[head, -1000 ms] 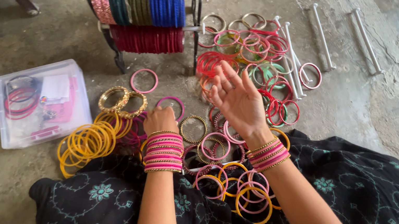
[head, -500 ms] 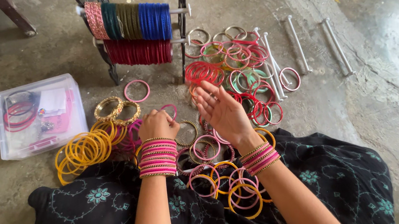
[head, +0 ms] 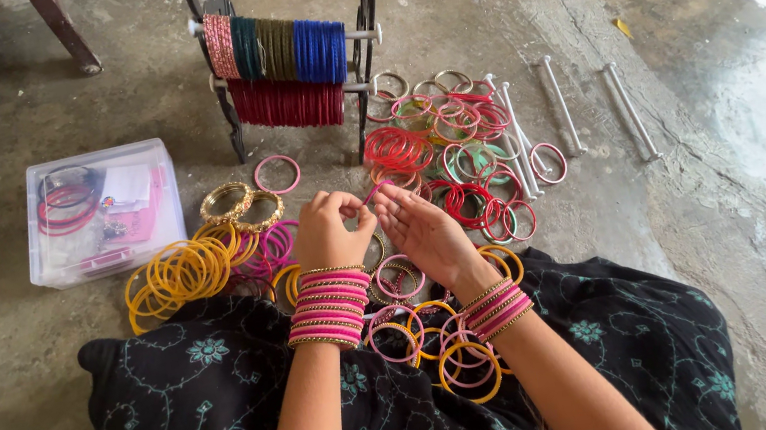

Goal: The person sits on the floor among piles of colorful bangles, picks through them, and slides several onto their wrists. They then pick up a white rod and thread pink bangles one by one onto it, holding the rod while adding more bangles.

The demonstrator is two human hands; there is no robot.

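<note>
Bangles of pink and orange [head: 443, 347] lie on the black embroidered cloth [head: 210, 413] over the lap, between two forearms stacked with pink and gold wrist bangles. Above them the left hand [head: 330, 233] and right hand [head: 421, 230] meet, the fingers of both pinched on a thin pink bangle [head: 375, 189] held between them over the floor. Farther off lie yellow bangles [head: 174, 274], a clear plastic box [head: 99, 213], red and green loose bangles [head: 454, 149], metal rods [head: 559, 108] and a black stand [head: 284, 58] loaded with coloured bangles.
</note>
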